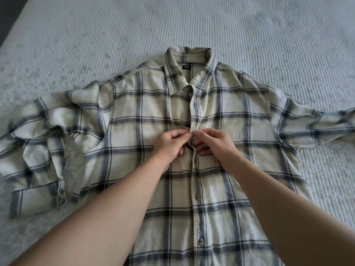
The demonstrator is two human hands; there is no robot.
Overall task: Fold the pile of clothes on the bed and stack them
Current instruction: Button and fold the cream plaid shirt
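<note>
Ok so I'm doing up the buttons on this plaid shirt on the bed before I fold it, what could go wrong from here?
1. Both hands, left hand and right hand, pinch the placket mid-chest; a skipped or mismatched button could leave the plaid shirt skewed.
2. The left sleeve lies bunched and creased; folding it as is may set wrinkles.
3. Tugging could bunch the shirt on the bed cover.
</note>
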